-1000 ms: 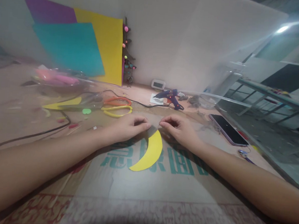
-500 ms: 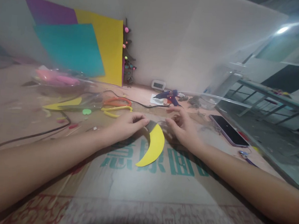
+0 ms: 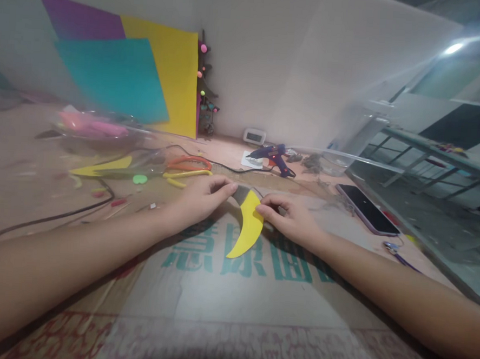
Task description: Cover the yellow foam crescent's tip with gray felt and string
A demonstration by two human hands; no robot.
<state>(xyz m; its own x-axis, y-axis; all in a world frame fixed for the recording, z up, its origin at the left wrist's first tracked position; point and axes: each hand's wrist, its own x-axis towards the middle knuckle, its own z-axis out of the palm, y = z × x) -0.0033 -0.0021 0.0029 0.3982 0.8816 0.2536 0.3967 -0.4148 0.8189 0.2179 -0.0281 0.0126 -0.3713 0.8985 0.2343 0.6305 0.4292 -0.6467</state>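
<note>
Yellow crescent, with a grey band at its upper end, was shown in the head view, held near the middle between two bare hands. It was tilted, with its pointed tip directed down and a little to the left, above a pale printed surface marked with large green characters and a dull red border. The grey end was pinched between the thumb and fingers of the left hand. The right-hand edge was gripped by the right hand, whose thumb was laid on the yellow face; the fingertips behind were hidden. The two hands were held apart, joined only by the piece.

Beyond the left hand, scissors with an orange and a yellow handle were seen, their yellow loop partly covered by that hand. Farther left, a small green piece and a yellow strip were placed. Behind the hands, a dark blue glue gun was set with its nozzle over a white card. To the right, a phone was laid flat. At the back left, teal, yellow and purple sheets were propped, overlapping, against a pale wall.
</note>
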